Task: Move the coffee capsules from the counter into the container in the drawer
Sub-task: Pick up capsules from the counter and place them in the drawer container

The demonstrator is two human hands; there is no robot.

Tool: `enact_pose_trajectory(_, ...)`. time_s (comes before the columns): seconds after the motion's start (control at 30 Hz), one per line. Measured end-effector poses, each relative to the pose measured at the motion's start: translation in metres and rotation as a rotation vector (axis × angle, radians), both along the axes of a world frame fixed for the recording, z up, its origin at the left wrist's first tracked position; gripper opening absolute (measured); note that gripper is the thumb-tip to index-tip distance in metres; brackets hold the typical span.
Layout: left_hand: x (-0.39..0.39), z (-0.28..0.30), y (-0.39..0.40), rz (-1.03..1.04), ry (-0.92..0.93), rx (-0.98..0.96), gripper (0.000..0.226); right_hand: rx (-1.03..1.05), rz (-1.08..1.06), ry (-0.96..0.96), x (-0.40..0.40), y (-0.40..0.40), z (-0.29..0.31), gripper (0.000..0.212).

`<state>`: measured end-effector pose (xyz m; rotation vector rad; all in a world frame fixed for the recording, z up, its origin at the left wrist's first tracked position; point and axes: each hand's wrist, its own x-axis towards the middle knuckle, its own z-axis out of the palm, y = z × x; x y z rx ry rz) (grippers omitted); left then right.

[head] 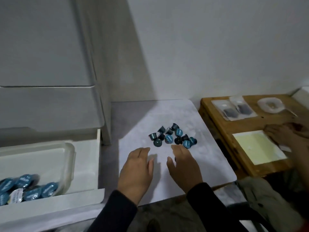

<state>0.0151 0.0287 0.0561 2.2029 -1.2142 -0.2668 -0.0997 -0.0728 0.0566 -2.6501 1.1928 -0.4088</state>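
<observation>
Several dark blue coffee capsules [173, 136] lie in a loose heap on the white marble counter [209, 158]. My left hand [136, 171] hovers palm down just in front and to the left of the heap, fingers relaxed, holding nothing. My right hand [184, 166] is beside it with its fingertips almost at the nearest capsules; a small dark spot shows under its palm by the thumb. At the left, an open white drawer [50, 208] holds a clear plastic container [69, 158] with several blue-lidded capsules [28, 186] in its near end.
A white cabinet stands behind the drawer. Right of the counter is a wooden table [222, 124] with two plastic packets [234, 109], a clear dish [270, 104] and a pale yellow sheet [257, 146]. Another person's hand [284, 133] rests there.
</observation>
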Motion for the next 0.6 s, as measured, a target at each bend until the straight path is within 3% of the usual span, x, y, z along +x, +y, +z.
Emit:
enact_pose_trajectory(0.13,-0.019,-0.028,-0.023,0.013,0.107,0.057,0.034,0.167,-0.095,0.055,-0.037,-0.028,-0.04,0.038)
enact_pose_trajectory(0.33,-0.019,-0.059,-0.057,0.061,0.255,0.138,0.032,0.228,-0.07,0.13,-0.05,-0.051,-0.068,0.038)
enact_pose_trajectory(0.6,0.0,-0.077,-0.107,0.1,0.211,0.035,0.034,0.269,-0.034,0.088,-0.037,-0.067,-0.082,0.034)
